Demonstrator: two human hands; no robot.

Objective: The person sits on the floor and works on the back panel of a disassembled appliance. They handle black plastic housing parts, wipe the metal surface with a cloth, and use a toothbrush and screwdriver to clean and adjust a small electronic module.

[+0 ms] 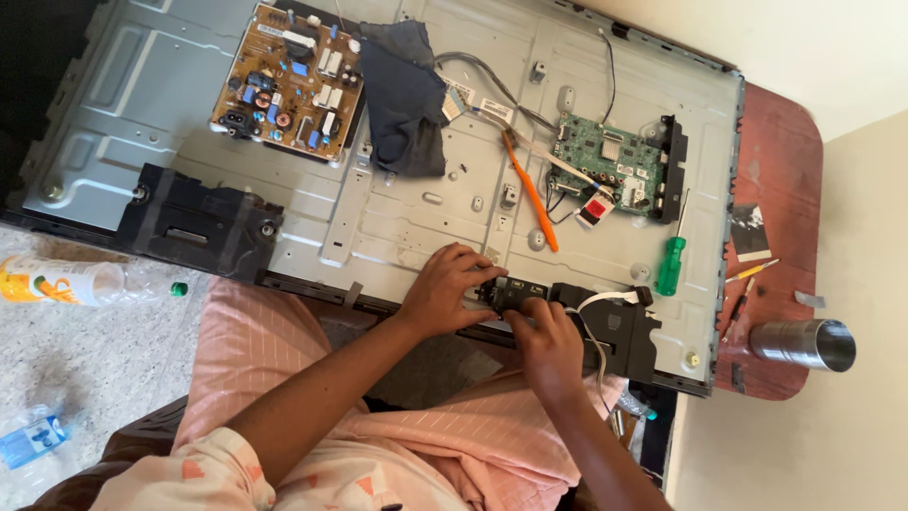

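Observation:
An opened flat television lies face down, its grey metal back panel bare. Both my hands work at its near edge on a small black part. My left hand presses on the part's left end, fingers curled over it. My right hand grips its right side from below. A black speaker block with a white ribbon cable sits just right of my hands.
On the panel lie a brown power board, a green main board, a dark cloth, an orange tool and a green screwdriver. A metal cup stands on the red table. Plastic bottles lie on the floor.

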